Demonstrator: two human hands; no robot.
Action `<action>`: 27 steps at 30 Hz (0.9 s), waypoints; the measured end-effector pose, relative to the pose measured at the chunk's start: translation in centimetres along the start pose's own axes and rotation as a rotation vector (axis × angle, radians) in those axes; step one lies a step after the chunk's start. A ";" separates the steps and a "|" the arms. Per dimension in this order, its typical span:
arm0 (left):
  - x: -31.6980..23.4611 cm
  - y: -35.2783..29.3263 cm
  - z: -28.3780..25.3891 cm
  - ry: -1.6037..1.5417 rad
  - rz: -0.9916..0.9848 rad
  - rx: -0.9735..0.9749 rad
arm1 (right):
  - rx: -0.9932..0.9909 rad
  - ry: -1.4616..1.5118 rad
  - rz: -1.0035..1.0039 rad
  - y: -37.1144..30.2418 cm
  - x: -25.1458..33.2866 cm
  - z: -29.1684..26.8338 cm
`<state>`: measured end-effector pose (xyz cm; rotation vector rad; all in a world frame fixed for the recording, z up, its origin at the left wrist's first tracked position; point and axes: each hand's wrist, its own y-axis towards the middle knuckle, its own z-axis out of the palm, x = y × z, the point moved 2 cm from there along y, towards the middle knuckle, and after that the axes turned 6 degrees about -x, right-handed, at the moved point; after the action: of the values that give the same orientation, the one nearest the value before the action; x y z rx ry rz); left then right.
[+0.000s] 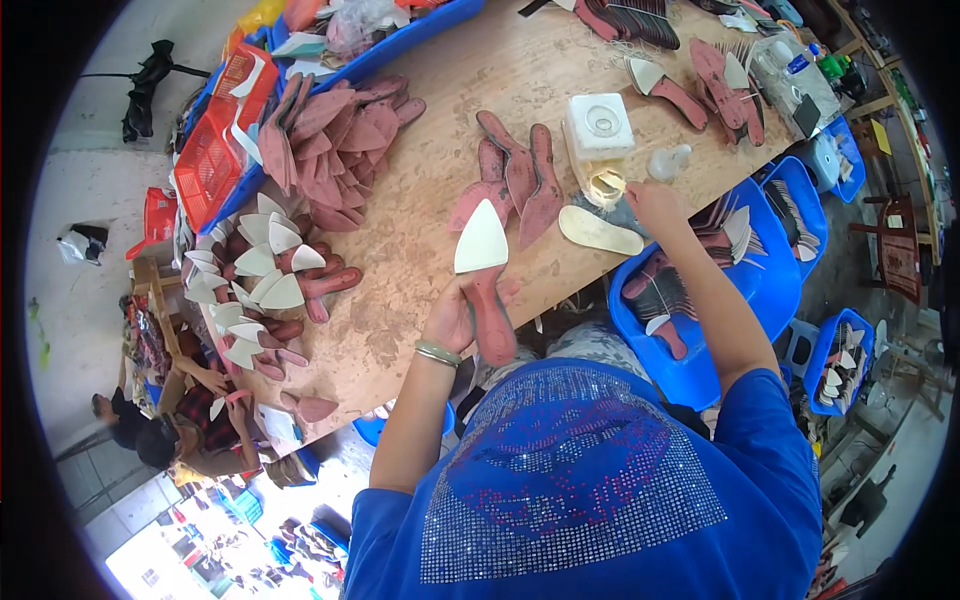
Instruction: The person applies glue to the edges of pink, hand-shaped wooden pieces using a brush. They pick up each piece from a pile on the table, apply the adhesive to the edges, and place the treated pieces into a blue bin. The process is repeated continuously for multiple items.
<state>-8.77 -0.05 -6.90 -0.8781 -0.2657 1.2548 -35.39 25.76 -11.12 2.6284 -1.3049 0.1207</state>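
Note:
My left hand (pixel 455 318) holds a reddish shoe insole (pixel 490 322), heel end toward me, above the table's near edge. A white pointed piece (pixel 483 238) covers its far end. My right hand (pixel 655 207) is closed, fingertips at the cut opening (pixel 607 185) of a white plastic glue jug (pixel 600 128) lying on the table. Whatever it pinches is too small to make out. Just below the opening is a cream insole-shaped piece (pixel 600 231). Several bare reddish insoles (pixel 520 178) lie beyond my left hand.
The wooden table (pixel 410 215) carries a heap of reddish insoles (pixel 335 145) and a group with white tips (pixel 270 262) at left. A small clear bottle (pixel 670 162) stands near the jug. Blue bins (pixel 765 290) of insoles flank my right arm. Another person (pixel 205 440) works at lower left.

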 end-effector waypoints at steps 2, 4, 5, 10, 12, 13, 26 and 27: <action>0.0 0.1 -0.7 0.128 0.050 -0.031 | -0.005 -0.017 -0.032 0.1 -0.2 0.5; 0.4 -0.1 -0.7 0.028 -0.018 -0.011 | 0.013 -0.023 -0.042 0.3 -0.3 0.5; 0.6 -0.2 -0.6 -0.021 -0.053 0.000 | 0.013 -0.012 -0.025 0.1 -0.4 0.4; 0.8 -1.0 2.3 0.096 -0.023 -0.014 | -0.063 0.050 -0.026 -2.4 -0.8 -0.9; 0.7 -0.3 2.2 0.116 -0.014 0.011 | -0.035 0.061 0.037 -4.2 -0.7 -1.4; 0.6 0.1 2.3 0.139 0.000 0.023 | -0.020 0.071 0.067 -5.2 -0.4 -1.4; -0.6 -2.0 5.7 0.285 0.100 -0.011 | -0.232 0.460 -0.189 -4.4 9.7 -3.4; -0.5 -2.5 5.4 0.240 0.109 -0.025 | -0.281 0.437 -0.067 -2.8 8.8 -2.8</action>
<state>-10.52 1.72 -1.50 -1.0665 -0.0430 1.2341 -27.75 21.17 -7.33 2.2394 -1.0020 0.4392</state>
